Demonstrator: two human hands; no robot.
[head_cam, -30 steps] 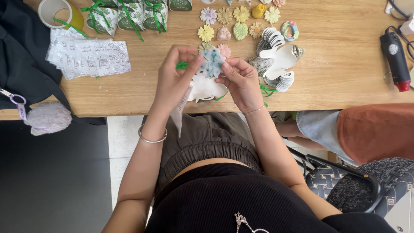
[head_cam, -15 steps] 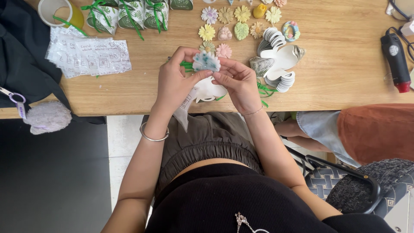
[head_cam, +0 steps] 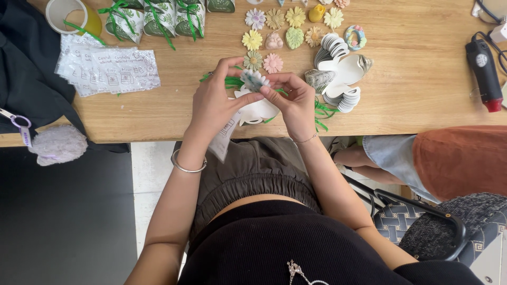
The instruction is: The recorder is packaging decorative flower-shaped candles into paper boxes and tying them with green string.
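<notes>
Wooden desk (head_cam: 422, 95) fills the upper view — moulded flowers (head_cam: 274, 29), white card cut-outs (head_cam: 338, 74), printed sachets (head_cam: 108, 66) and a glue gun (head_cam: 483, 68) spread across it. Just above its near edge, left hand (head_cam: 214, 103) and right hand (head_cam: 296, 103) both pinch a small blue-speckled piece (head_cam: 252, 80) between fingertips.

Head view, steeply down, close

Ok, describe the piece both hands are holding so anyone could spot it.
On the wooden table, near its front edge, the left hand and right hand pinch a small blue-speckled flower piece. Unlike the plain-coloured flowers lying behind it, it is held up, tilted.
</notes>
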